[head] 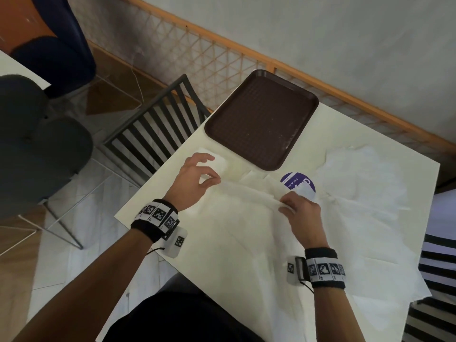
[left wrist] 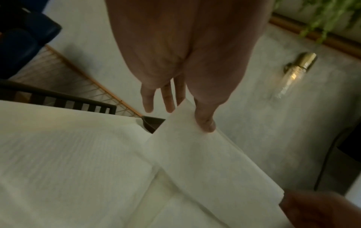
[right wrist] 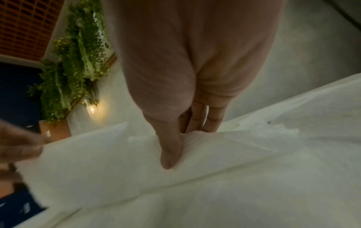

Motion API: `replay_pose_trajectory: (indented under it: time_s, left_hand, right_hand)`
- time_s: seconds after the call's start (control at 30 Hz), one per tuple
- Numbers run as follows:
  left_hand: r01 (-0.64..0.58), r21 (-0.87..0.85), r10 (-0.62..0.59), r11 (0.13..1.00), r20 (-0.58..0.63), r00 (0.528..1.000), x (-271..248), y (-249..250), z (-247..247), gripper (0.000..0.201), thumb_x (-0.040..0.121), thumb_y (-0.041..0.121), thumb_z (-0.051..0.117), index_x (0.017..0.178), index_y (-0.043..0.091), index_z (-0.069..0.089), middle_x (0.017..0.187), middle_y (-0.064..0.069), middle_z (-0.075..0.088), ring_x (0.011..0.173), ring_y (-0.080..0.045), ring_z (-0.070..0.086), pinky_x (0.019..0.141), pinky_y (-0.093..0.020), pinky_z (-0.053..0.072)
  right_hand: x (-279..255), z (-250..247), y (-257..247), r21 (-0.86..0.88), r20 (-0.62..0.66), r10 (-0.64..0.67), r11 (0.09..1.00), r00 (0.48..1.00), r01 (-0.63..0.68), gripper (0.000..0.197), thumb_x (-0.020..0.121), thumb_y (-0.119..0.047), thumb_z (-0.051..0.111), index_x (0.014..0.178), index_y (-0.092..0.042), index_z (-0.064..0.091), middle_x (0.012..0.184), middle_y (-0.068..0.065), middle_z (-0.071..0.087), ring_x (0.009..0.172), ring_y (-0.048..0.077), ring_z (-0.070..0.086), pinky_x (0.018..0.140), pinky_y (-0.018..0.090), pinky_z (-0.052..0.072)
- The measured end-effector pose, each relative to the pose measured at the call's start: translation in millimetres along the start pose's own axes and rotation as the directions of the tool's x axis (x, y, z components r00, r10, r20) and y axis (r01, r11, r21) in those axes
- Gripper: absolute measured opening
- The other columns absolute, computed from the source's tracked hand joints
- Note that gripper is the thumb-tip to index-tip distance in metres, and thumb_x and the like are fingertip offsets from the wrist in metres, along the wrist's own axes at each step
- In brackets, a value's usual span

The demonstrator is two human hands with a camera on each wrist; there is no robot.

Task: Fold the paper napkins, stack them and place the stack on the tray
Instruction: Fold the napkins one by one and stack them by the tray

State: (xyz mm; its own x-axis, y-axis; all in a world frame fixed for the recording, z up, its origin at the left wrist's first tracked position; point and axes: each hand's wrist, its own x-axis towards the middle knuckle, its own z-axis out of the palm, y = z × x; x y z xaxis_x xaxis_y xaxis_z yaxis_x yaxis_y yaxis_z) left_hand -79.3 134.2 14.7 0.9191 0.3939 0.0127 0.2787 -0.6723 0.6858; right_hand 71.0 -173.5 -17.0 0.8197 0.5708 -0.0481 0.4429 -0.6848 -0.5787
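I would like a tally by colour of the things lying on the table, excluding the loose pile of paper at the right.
White: 2, the napkin being folded, pinched by left hand and right hand, and a folded napkin.
Brown: 1, the tray.
Purple: 1, a round sticker.
Total: 4

Napkin (head: 249,191) is looking like soft matt white paper, faintly embossed. Tray (head: 261,119) is showing brown plastic, pebbled texture, slight sheen. Table (head: 197,144) is appearing smooth, cream, matt. Chair (head: 158,124) is looking like dark matt metal slats.
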Motion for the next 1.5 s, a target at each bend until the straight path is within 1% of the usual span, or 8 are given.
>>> replay_pose_trajectory:
  time_s: [0.2,0.37,0.6,0.77,0.93,1.13,1.27,1.5]
  left_hand:
    - [-0.006,-0.145,0.009,0.989,0.025,1.0,4,5,-18,0.01,0.103,0.026,0.071,0.103,0.021,0.079,0.102,0.016,0.077,0.098,0.004,0.068,0.085,-0.005,0.041]
    - [-0.225,-0.08,0.224,0.971,-0.018,0.974,8,12,-24,0.012,0.103,0.025,0.072,0.107,0.017,0.08,0.101,0.011,0.078,0.093,-0.006,0.07,0.087,-0.02,0.051]
    - [-0.098,-0.043,0.083,0.994,-0.272,0.959,4,-1,-53,0.013,0.104,0.023,0.069,0.109,0.018,0.08,0.105,0.012,0.077,0.089,0.006,0.065,0.08,-0.012,0.048]
    - [0.266,-0.106,-0.287,0.958,-0.352,0.891,-17,-30,-44,0.013,0.101,0.029,0.073,0.112,0.024,0.069,0.072,0.028,0.063,0.067,0.002,0.065,0.083,-0.033,0.052]
    - [0.415,-0.154,-0.442,0.897,-0.247,0.863,-37,-54,-21,0.018,0.104,0.023,0.066,0.118,0.026,0.055,0.088,0.008,0.072,0.072,-0.005,0.066,0.066,-0.015,0.048]
    - [0.43,0.119,-0.404,0.895,-0.189,0.895,-43,-76,1,0.016,0.099,0.021,0.065,0.112,0.021,0.056,0.093,-0.001,0.065,0.088,-0.026,0.063,0.074,-0.044,0.058]
    - [0.362,0.27,-0.284,0.892,-0.288,0.914,-44,-69,5,0.03,0.091,0.017,0.076,0.118,0.014,0.064,0.116,-0.01,0.053,0.109,-0.031,0.053,0.095,-0.045,0.054]
    - [0.18,0.079,-0.164,0.981,-0.176,0.971,-37,-14,29,0.022,0.092,0.018,0.076,0.111,0.021,0.064,0.102,0.005,0.054,0.097,-0.022,0.053,0.085,-0.046,0.055]
  right_hand:
    - [11,-29,-5,-0.246,-0.039,0.019,0.969,0.999,-0.028,0.064,0.082,0.003,0.076,0.141,-0.015,0.059,0.137,0.014,0.066,0.128,0.041,0.06,0.108,0.052,0.049]
    - [45,-11,-99,0.085,0.172,-0.374,0.927,0.912,0.364,0.075,0.095,-0.065,0.071,0.158,-0.032,0.045,0.169,-0.011,0.04,0.167,0.018,0.014,0.132,0.041,0.014]
    - [111,-3,-122,0.367,0.334,-0.244,0.923,0.91,0.113,0.015,0.099,-0.044,0.077,0.096,-0.031,0.072,0.095,-0.008,0.075,0.094,0.013,0.072,0.083,0.035,0.056]
    - [142,37,-136,0.424,0.208,-0.036,0.904,0.977,-0.057,0.036,0.09,-0.025,0.089,0.121,-0.024,0.07,0.105,-0.004,0.079,0.1,0.014,0.077,0.091,0.037,0.064]
    - [166,97,-166,0.281,0.214,-0.044,0.96,0.976,-0.018,0.04,0.093,-0.022,0.085,0.126,-0.024,0.063,0.103,0.0,0.074,0.106,0.02,0.065,0.09,0.028,0.051]
    - [165,127,-185,0.049,0.252,-0.125,0.992,0.96,0.116,0.039,0.097,-0.015,0.079,0.128,-0.016,0.054,0.121,0.016,0.069,0.114,0.032,0.065,0.093,0.044,0.058]
    - [136,92,-179,-0.1,-0.084,-0.171,0.982,0.982,0.162,0.035,0.095,-0.026,0.078,0.123,-0.018,0.059,0.119,0.009,0.064,0.111,0.031,0.06,0.089,0.048,0.058]
    - [77,14,-77,-0.314,-0.327,0.266,0.875,0.907,-0.37,0.07,0.088,-0.055,0.065,0.136,-0.008,0.045,0.136,0.021,0.053,0.122,0.046,0.053,0.096,0.057,0.051]
